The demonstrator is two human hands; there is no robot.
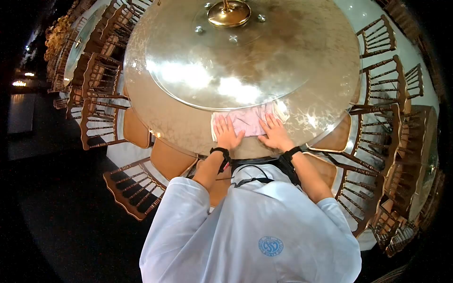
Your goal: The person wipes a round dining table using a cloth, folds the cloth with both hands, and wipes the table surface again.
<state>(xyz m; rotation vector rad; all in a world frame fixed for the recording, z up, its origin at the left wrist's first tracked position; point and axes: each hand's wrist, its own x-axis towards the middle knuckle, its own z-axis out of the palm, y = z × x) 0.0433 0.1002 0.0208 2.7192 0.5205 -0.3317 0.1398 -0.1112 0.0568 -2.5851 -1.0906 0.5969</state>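
Note:
A pink cloth point(246, 121) with pale edges lies spread on the near part of a round, glossy table point(179, 125), beside the rim of the raised glass turntable point(226, 70). On the cloth's left end my left hand point(228, 135) rests flat, fingers apart and pointing away from me. My right hand point(275, 135) presses flat on the right part, its fingers also spread. The cloth shows between the two hands, and neither hand grips it. Both wrists wear black bands.
A gold stand point(229, 14) rises at the turntable's centre, with small shiny pieces around it. Wooden chairs with brown seats point(172, 158) ring the table on both sides. Another round table point(85, 45) stands at the far left, and one more point(423, 162) at the right.

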